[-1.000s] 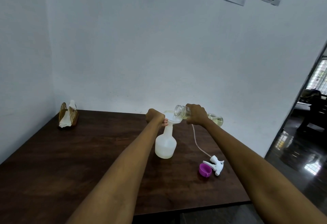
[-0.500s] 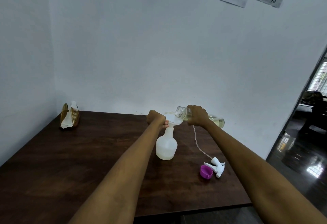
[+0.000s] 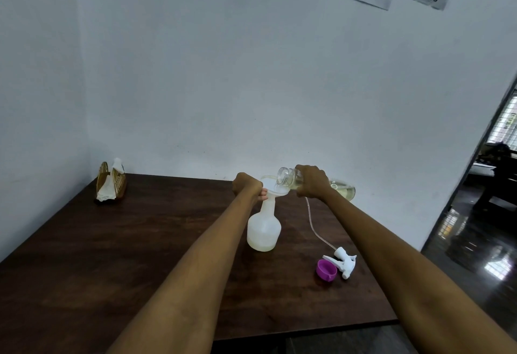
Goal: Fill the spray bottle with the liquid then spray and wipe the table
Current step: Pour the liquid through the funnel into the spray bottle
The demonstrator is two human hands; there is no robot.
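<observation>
Right hand (image 3: pixel 312 180) wraps the clear bottle (image 3: pixel 316 185) of yellowish liquid, tipped nearly level so its open mouth hangs over the white funnel (image 3: pixel 275 188). My left hand (image 3: pixel 247 187) is closed around the funnel's rim, pinning it in the neck of the spray bottle (image 3: pixel 263 229), which stands upright on the desk (image 3: pixel 112 241) near its middle. Only a thin layer of liquid shows at the spray bottle's base, so I judge the filling is at an early stage.

To pour well I should raise the back of the clear bottle slowly, keep its lip inside the funnel's rim, and watch that the funnel does not back up and overflow. My left grip has to keep the funnel straight, since the light spray bottle could tip.

Right of the spray bottle and nearer me lie the white trigger head (image 3: pixel 342 264), its thin dip tube (image 3: pixel 314 225) trailing back toward my right hand, and a purple cap (image 3: pixel 326 269) touching it. Far left of the spray bottle, by the wall corner, sits a wooden holder with tissue (image 3: pixel 109 187).

I count one spray bottle, one funnel, one clear bottle, one trigger head, one cap, one tissue holder.
</observation>
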